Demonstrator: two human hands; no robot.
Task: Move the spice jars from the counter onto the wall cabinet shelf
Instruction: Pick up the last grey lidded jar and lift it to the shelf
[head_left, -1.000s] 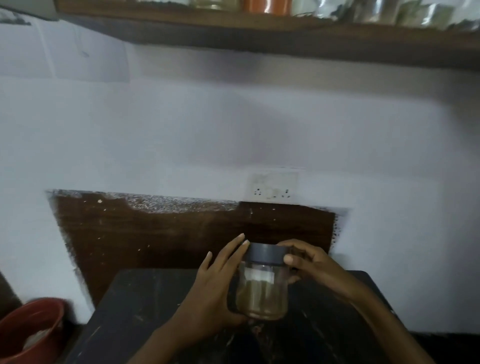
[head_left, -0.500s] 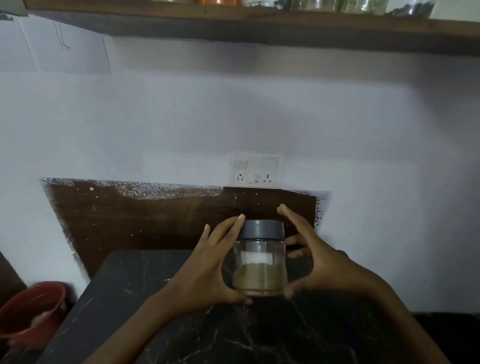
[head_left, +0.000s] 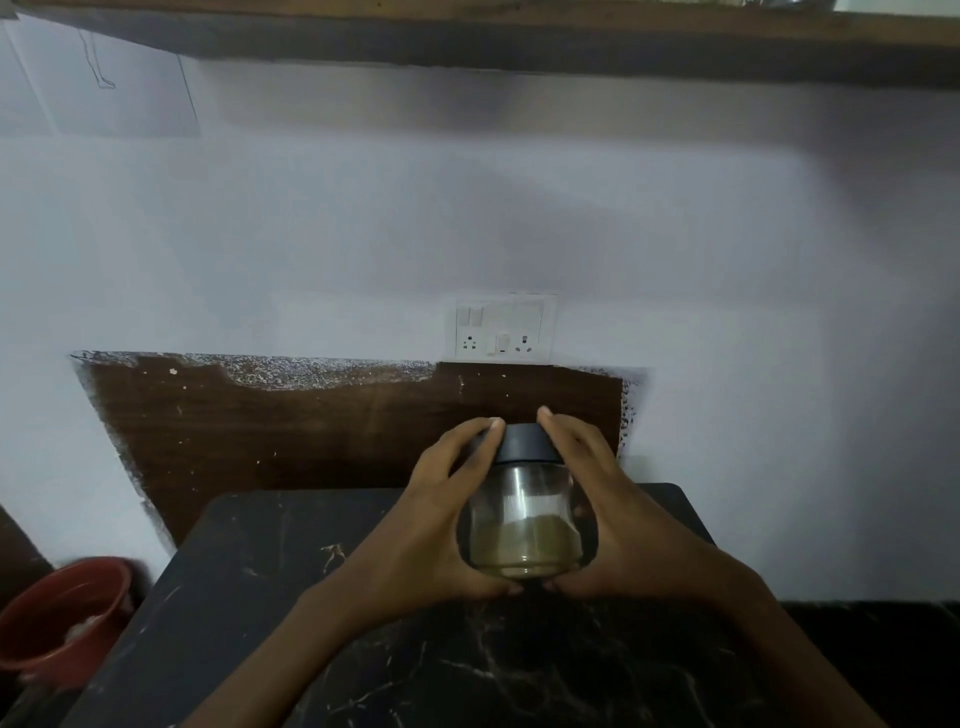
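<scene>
We are gripping the clear glass, dark-lidded spice jar (head_left: 524, 525) of greenish powder between left hand (head_left: 436, 525) and right hand (head_left: 628, 525), down at the black marble table (head_left: 249, 582), its lift to the brown wooden shelf (head_left: 519, 39) overhead not yet done.

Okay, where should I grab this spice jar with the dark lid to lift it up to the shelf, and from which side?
Grip the glass body of the spice jar, not the dark lid, which might twist loose. It is upright and bulges low, so come from the sides: left hand and right hand cup it there, thumbs at the base.
</scene>
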